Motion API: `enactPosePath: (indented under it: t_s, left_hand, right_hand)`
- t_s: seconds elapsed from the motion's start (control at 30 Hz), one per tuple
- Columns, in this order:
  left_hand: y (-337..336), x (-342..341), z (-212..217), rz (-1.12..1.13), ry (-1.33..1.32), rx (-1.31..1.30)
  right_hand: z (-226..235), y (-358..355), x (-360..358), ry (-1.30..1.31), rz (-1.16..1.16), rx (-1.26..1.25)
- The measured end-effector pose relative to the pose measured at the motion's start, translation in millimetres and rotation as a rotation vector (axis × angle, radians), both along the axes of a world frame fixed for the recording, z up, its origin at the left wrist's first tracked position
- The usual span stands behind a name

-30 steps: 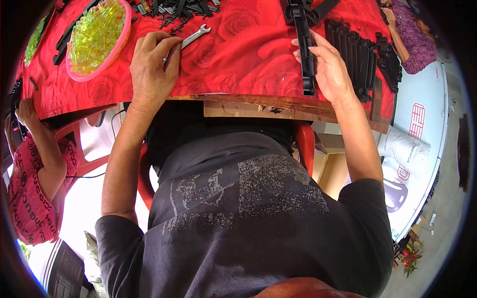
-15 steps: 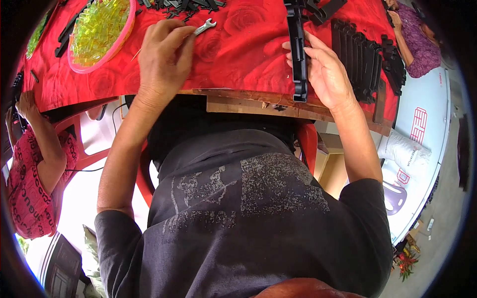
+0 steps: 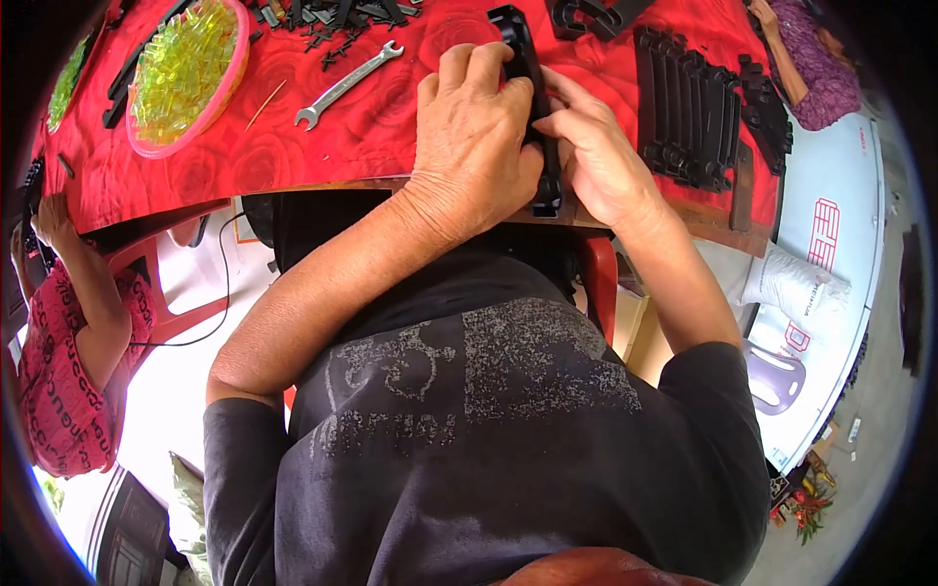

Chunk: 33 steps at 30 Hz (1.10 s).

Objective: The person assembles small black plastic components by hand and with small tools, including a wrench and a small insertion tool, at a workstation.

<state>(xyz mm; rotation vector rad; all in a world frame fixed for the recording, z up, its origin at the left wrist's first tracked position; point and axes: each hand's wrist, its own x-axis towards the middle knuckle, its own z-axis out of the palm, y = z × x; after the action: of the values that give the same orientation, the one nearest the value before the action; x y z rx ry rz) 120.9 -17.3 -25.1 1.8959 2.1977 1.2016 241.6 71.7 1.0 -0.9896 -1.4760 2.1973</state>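
Both hands meet at a long black plastic part (image 3: 526, 61), held upright over the table's near edge. My right hand (image 3: 598, 156) grips it from the right, thumb and fingers closed around its side. Against its left side lies my left hand (image 3: 474, 146), fingers curled over the part; whether a small piece sits under them is hidden. On the red cloth to the left rests a silver open-ended wrench (image 3: 350, 86), with a thin wooden stick (image 3: 266, 104) beside it.
A pink-rimmed basket (image 3: 234, 83) of clear yellow pieces stands at the far left. Small black pieces (image 3: 337, 24) lie at the back. A row of long black parts (image 3: 687, 109) fills the right side. Other people sit left (image 3: 78, 342) and far right (image 3: 816, 63).
My left hand has moved right from over the wrench to the black part, leaving the wrench on the cloth. The part and my right hand have shifted left.
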Motion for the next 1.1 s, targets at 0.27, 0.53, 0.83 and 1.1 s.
enactPosePath:
  t_s: [0.27, 0.53, 0.83, 1.1]
  left_hand:
    - [4, 0, -6, 0.008, -0.007, -0.037]
    - [5, -3, -1, -0.054, -0.013, -0.078]
    - [-7, -33, -19, -0.016, -0.068, 0.031]
    - [-15, -37, -35, -0.013, -0.04, 0.014]
  right_hand:
    - [-11, -2, 6, -0.032, 0.077, 0.063]
    - [-5, 2, 12, -0.147, 0.139, 0.207]
    - [-5, 64, 67, -0.307, -0.398, 0.844]
    - [-11, 140, 130, -0.607, -0.574, 1.271]
